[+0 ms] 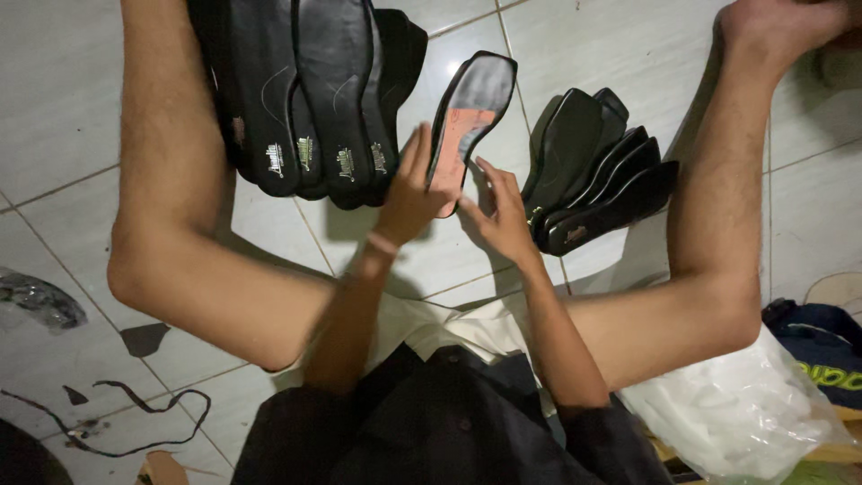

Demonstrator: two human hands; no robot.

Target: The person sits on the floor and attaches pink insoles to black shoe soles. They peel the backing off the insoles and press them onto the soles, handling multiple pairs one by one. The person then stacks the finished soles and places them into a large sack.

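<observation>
Your dark-clothed lap sits closest to the lens at six o'clock, and from it both forearms reach up to the black insole you hold at the centre of view. That insole stands tilted, toe toward one o'clock, its reddish underside patch facing you. Your left hand grips its heel edge with fingers straightened along the side and thumb behind; your right hand is half spread, fingertips touching the lower edge of the reddish patch.

At eleven o'clock a fanned stack of black insoles lies on the pale floor tiles, pale marks at their heels. At two o'clock a second, smaller pile of black soles overlaps beside your right knee. A clear plastic bag rests at four o'clock.

You seem to be checking or pressing the patch on this piece; the next move likely calls for firm, even thumb pressure along the edge while the left hand steadies the heel.
</observation>
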